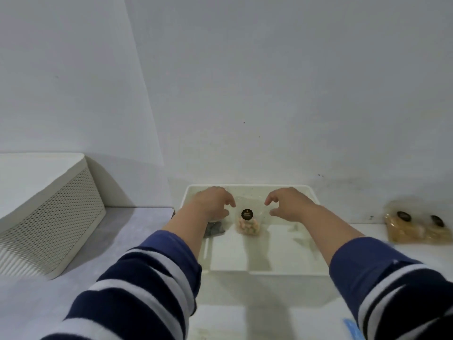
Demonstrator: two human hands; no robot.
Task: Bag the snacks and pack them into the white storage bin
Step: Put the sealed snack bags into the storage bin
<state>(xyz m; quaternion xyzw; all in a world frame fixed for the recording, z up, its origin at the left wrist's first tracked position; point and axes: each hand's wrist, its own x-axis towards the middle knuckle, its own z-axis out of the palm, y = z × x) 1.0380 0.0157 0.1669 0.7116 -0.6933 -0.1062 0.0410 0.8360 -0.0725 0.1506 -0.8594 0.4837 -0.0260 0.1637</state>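
Far left, a white perforated basket (52, 212) is sitting on the bench (117, 231), turned over so its mesh side is facing us, well apart from everything else.

Centre, the white storage bin (247, 272) is sitting on the bench against the wall, open top toward us. We're reaching both arms into it, striped navy-and-white sleeves (137, 285) pushed up the forearms.

Our left hand (213, 202) is hovering over the far left part of the bin, fingers curled, grip half-wide and holding nothing. Just under the wrist a dark grey bagged item (214, 229) is lying on the bin floor; we can't tell what's in it, and we can't tell if the hand is touching it.

Between the hands, a clear snack bag (247, 223) is lying in the far middle of the bin, pale pink and cream pieces inside, round black sticker on top. Neither hand is touching it.

Our right hand (288, 203) is hovering over the far right part of the bin, thumb and fingers curved in a loose C, grip wide and empty.

Far right, outside the bin, two more bagged snacks (416, 228) are lying side by side on the bench near the wall, yellowish contents, each with a black round sticker. A blue item (353, 330) is poking into the bottom edge; too cropped to identify.
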